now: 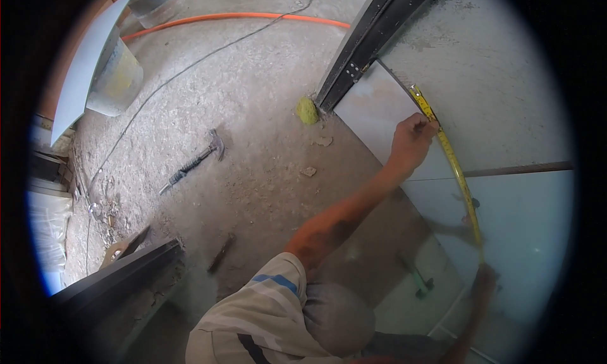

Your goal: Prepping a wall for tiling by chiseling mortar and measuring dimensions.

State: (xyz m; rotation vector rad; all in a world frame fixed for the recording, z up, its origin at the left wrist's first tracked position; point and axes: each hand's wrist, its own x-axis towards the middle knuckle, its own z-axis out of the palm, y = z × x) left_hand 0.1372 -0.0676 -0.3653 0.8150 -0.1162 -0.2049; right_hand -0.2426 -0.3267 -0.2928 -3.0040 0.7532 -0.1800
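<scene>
A yellow tape measure [456, 168] runs in a slight curve over pale, glossy tiles, its blade drawn out. My left hand [414, 141] is closed in a pinch on the blade close to its end hook, by the edge of the nearer tile [373, 104]. At the lower right, in dim light, my right hand [484, 283] is closed where the other end of the tape enters it. The tape's case is hidden there. Beneath the blade lies a larger tile [525, 218], split from the grey surface beyond by a dark gap.
A black metal frame [354, 54] rises beside the tile, with a yellow-green lump [307, 110] at its foot. A hammer [196, 160] lies on the rough, dusty floor. Buckets [117, 79], an orange hose [253, 16] and a thin cable are farther off. A green-handled tool [422, 285] lies near my knee.
</scene>
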